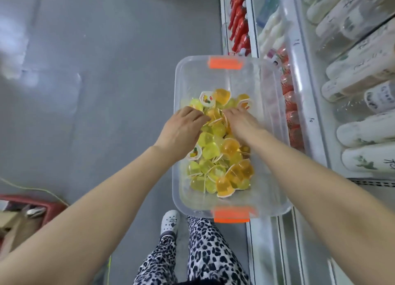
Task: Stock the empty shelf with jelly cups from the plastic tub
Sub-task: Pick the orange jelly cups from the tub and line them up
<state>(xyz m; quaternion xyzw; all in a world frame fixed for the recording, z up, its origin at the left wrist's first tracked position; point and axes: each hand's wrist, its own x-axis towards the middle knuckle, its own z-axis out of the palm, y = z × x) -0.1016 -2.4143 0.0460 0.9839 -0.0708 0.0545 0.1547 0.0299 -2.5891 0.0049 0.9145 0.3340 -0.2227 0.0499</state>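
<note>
The person wears trousers (205,252) in a leopard print, with dark spots on a pale ground. The one foot in view has a white clog shoe (170,221) with round holes and a small dark label on top. The left forearm (102,201) and right forearm (316,184) are bare.

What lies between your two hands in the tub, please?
Head view: yellow and orange jelly cups fill the gap between the left hand and right hand, inside the plastic tub.

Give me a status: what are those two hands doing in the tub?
Both down in the jelly cups: left grip, right grip, fingers curled, hold unclear. Clear plastic tub holds plenty. Nothing blocking the pile.
</note>
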